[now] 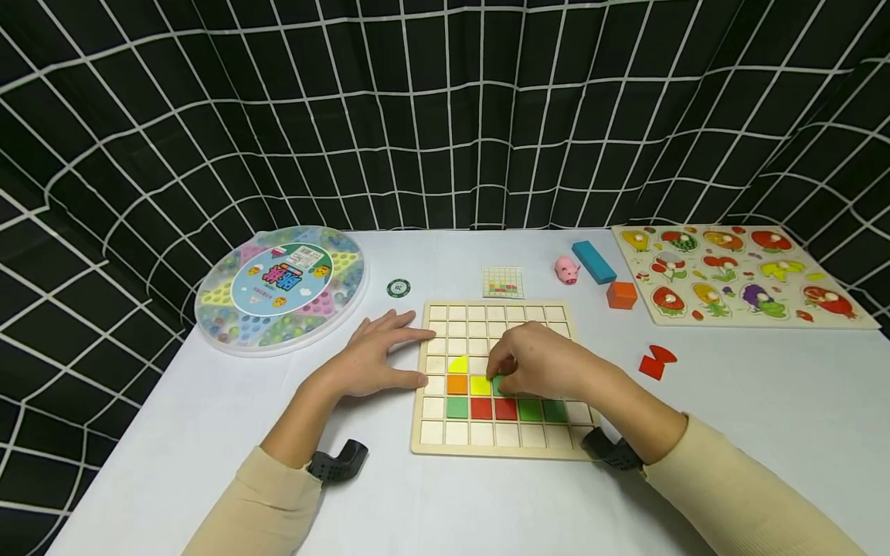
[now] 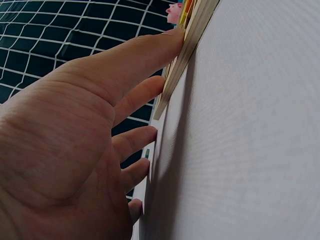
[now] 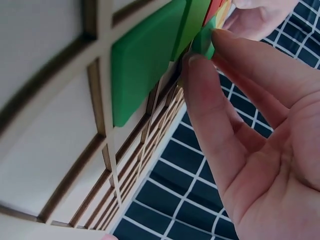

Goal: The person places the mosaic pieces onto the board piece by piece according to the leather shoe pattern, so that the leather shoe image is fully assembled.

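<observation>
A wooden grid board (image 1: 433,432) lies on the table in front of me. My right hand (image 1: 538,361) pinches a small green piece (image 3: 204,41) between thumb and finger, low over a cell just right of a yellow square (image 1: 480,385). An orange square (image 1: 456,384) sits left of the yellow one, with a yellow rounded piece (image 1: 458,364) above. In the row below are a light green square (image 1: 456,408), two red squares (image 1: 494,409) and two darker green squares (image 1: 542,410). My left hand (image 1: 375,359) touches the board's left edge with thumb and index fingertips, fingers spread.
Behind the board lies a small pattern card (image 1: 503,283), with a round chip (image 1: 399,288) to its left. Far left is a round marble game (image 1: 281,289). To the right are a pink pig (image 1: 567,269), blue block (image 1: 594,262), orange cube (image 1: 622,295), red pieces (image 1: 652,366) and fruit puzzle (image 1: 744,274).
</observation>
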